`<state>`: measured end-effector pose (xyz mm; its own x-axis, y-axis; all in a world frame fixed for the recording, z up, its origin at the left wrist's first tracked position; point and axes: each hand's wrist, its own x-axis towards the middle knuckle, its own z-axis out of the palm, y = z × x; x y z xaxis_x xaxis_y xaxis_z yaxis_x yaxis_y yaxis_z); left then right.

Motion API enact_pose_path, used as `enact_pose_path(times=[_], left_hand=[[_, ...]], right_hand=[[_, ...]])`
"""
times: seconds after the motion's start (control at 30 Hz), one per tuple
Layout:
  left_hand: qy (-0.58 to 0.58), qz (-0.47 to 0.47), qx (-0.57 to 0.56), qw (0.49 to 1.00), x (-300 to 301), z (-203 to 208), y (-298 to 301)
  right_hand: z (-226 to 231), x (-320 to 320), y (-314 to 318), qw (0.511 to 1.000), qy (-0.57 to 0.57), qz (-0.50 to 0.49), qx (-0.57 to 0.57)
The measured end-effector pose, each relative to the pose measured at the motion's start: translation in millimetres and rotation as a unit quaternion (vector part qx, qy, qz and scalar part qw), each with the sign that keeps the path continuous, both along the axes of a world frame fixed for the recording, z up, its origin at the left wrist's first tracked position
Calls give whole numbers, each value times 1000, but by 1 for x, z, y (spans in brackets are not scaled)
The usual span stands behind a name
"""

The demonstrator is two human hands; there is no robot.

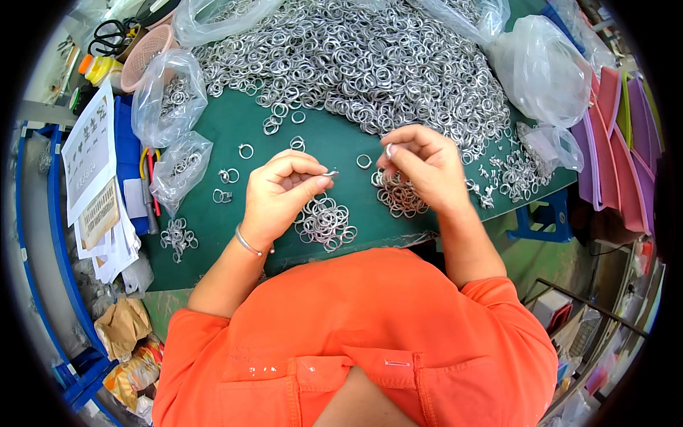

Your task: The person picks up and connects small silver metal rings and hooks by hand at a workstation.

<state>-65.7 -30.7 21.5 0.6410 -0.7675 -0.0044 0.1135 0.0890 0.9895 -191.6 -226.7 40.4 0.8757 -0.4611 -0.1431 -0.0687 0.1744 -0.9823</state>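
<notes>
Head view: left hand (282,188) pinches a silver piece (331,174), right hand (429,167) pinches a ring (389,150).

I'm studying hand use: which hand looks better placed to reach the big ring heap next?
Probably the right hand: it is nearer the big heap, while the left hand is farther off, by a small ring pile.

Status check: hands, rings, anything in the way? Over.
Left hand: pinching small metal piece. Right hand: pinching silvery piece. Large ring pile ahead. One loose ring lies between hands.
</notes>
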Motion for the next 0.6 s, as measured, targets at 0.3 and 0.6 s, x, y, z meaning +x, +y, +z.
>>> enact_pose_path(times=[0.3,0.6], left_hand=[[18,-16,-5,1000,-5,0,-8],[65,-38,-10,997,-9,0,-11]], right_hand=[[-26,-24,-41,820,143,78,-549],[-2,5,19,952,-111,107,-265]])
